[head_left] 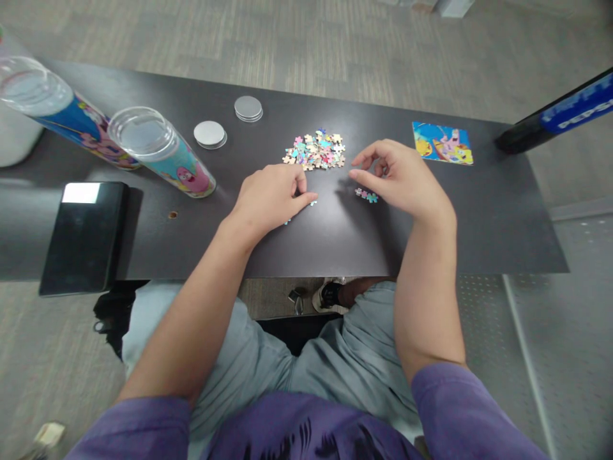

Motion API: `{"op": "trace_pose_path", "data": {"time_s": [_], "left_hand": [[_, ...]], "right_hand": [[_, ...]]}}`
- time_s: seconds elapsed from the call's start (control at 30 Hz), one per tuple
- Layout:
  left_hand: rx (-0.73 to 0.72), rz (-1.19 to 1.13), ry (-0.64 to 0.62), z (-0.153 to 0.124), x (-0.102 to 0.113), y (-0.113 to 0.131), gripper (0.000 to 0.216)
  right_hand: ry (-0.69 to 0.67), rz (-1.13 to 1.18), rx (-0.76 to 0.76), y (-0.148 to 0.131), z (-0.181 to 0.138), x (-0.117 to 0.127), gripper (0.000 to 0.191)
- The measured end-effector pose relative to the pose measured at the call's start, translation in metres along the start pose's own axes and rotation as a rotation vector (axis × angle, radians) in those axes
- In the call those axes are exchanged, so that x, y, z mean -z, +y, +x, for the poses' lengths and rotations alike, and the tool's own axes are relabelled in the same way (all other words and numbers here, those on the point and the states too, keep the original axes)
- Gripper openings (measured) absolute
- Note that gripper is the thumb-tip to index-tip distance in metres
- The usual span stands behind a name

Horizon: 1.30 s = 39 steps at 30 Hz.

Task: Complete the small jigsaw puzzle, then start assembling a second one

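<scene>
A pile of small, colourful jigsaw puzzle pieces point(316, 152) lies on the dark table, just beyond my hands. My left hand point(271, 197) rests low over the tabletop with its fingers curled. Its thumb tip is at a small light-blue puzzle piece point(313, 203), which the hand partly covers. Another bit of puzzle point(287, 222) peeks out under that hand's near edge. To the right of the pile hovers my right hand point(400, 172), thumb and forefinger apart with nothing visible between them. Below its thumb lies a short row of pink and teal pieces point(366, 195).
Two clear-topped tubes point(179, 163) with cartoon prints stand at left, near stacks of round silver lids point(209, 134). A black tablet-like case point(85, 233) lies at the left front edge. At right are a cartoon picture card point(444, 144) and a dark-blue bottle-like cylinder point(565, 112).
</scene>
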State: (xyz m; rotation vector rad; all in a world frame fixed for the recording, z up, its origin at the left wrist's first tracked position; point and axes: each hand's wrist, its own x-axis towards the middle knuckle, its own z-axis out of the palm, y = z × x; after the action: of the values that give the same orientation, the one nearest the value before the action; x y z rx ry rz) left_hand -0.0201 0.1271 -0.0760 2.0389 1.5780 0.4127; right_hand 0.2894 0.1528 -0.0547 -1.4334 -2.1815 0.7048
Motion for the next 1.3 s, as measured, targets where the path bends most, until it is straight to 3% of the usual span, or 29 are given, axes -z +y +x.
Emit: {"op": "trace_pose_path", "data": {"time_s": [0.1, 0.37, 0.6, 0.77, 0.87, 1.1, 1.3], "left_hand": [[0.0, 0.004, -0.049, 0.001, 0.005, -0.007, 0.025], [-0.058, -0.111, -0.171, -0.004, 0.031, -0.054, 0.031], [-0.032, -0.148, -0.163, -0.009, 0.037, -0.043, 0.029], [0.012, -0.14, -0.16, -0.008, 0.037, -0.037, 0.021], [0.033, -0.141, -0.139, -0.007, 0.037, -0.037, 0.018], [-0.068, -0.141, -0.022, -0.001, 0.026, -0.04, 0.014], [-0.238, -0.008, 0.171, 0.017, 0.004, -0.031, 0.037]], "right_hand": [[0.013, -0.041, -0.014, 0.013, 0.0, 0.001, 0.027], [0.011, -0.16, 0.019, 0.03, 0.005, -0.022, 0.044], [-0.046, -0.158, 0.054, 0.017, 0.006, -0.018, 0.027], [-0.023, -0.114, 0.015, 0.013, 0.007, -0.019, 0.031], [-0.059, -0.062, 0.033, 0.014, 0.006, -0.016, 0.02], [-0.153, 0.042, 0.126, 0.023, 0.002, -0.015, 0.024], [-0.216, 0.129, 0.147, 0.012, 0.002, -0.021, 0.015]]}}
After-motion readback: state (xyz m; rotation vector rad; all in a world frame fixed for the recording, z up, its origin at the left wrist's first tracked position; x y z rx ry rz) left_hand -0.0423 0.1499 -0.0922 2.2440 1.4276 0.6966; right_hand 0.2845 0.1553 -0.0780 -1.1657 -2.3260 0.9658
